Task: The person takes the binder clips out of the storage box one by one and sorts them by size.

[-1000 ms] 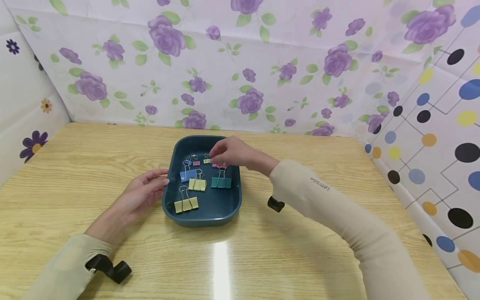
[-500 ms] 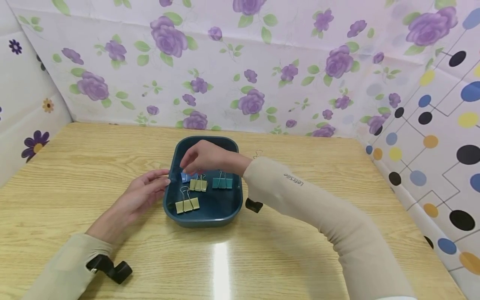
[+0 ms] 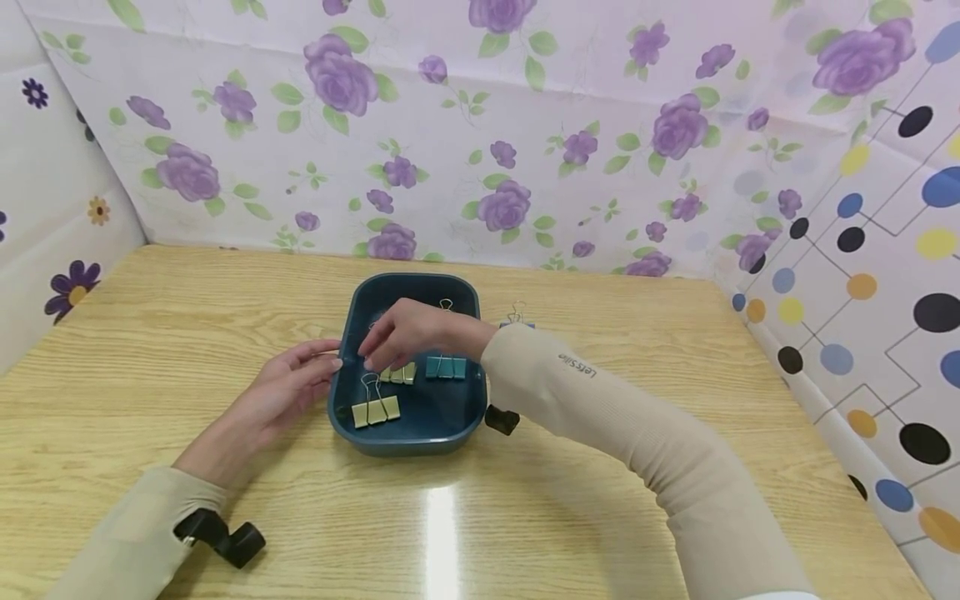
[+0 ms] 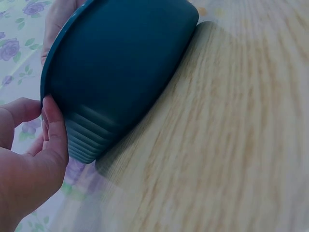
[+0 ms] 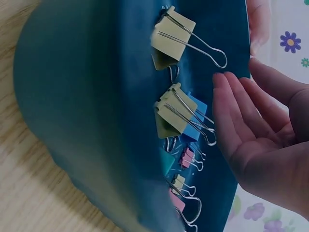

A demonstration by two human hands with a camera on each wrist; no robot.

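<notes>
A dark teal plastic tray point(image 3: 420, 446) stands on the table with several binder clips inside. My left hand point(image 3: 288, 387) holds its left rim; in the left wrist view the thumb and fingers meet at that edge. My right hand point(image 3: 401, 333) hovers over the tray's left half, palm turned toward the clips in the right wrist view, with nothing held. Near its fingertips are a large yellow clip point(image 5: 174, 36), another yellow clip point(image 5: 174, 113) and a blue clip point(image 5: 197, 118) behind that. A green clip point(image 3: 446, 367) sits at the right. Small pink point(image 5: 187, 157) and yellow point(image 5: 178, 183) clips lie farther back.
Outside the tray, a blue binder clip point(image 3: 517, 323) stands on the wooden table point(image 3: 615, 308), partly hidden by the right sleeve. Floral cloth point(image 3: 450, 150) rises behind the table. A dotted cloth point(image 3: 885, 275) lines the right side.
My right hand has moved left from the tray's back right, then slightly toward the front, over the blue and yellow clips. My left hand stays at the rim.
</notes>
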